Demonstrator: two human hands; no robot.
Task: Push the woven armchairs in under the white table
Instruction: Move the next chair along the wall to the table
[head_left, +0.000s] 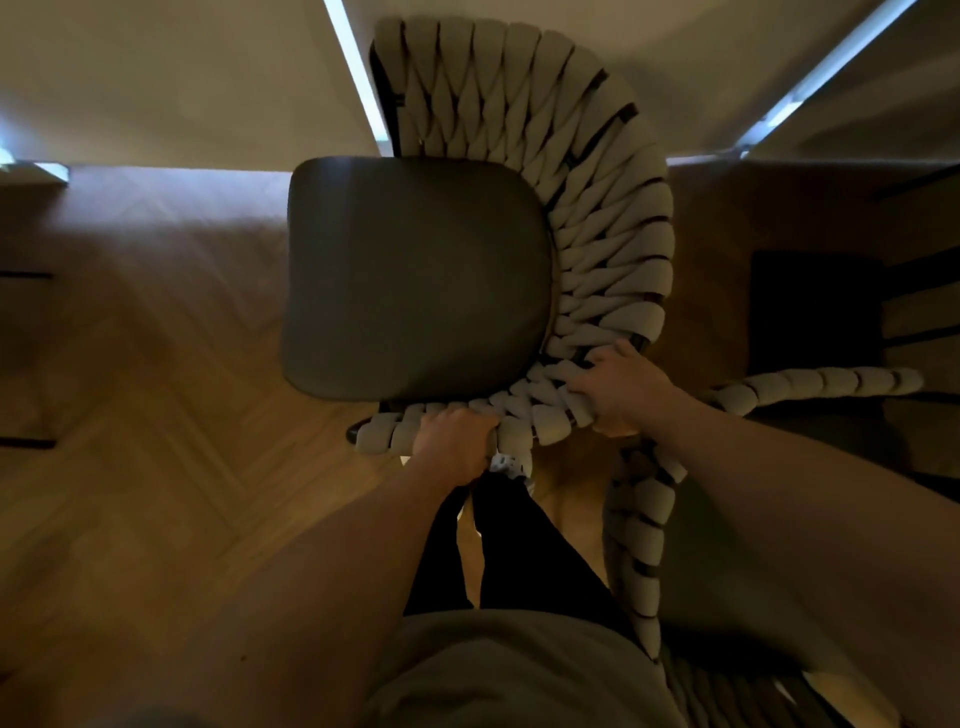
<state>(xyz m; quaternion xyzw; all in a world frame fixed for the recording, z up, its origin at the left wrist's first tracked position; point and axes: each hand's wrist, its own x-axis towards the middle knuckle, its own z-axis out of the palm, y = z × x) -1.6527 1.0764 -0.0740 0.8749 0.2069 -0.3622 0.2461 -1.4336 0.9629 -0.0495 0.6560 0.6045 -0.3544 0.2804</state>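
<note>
I look straight down on a woven armchair with thick pale braided straps around a dark seat cushion. My left hand grips the braided rim at the chair's near edge. My right hand is closed on the same rim, further right. A second woven armchair stands at my right, its braided arm curving past my right forearm. No white table is clearly visible; pale wall panels fill the top.
Wooden herringbone floor spreads to the left. A dark seat cushion of the second chair lies at the right. My legs in dark trousers stand just behind the held chair. Bright light strips run along the wall at the top.
</note>
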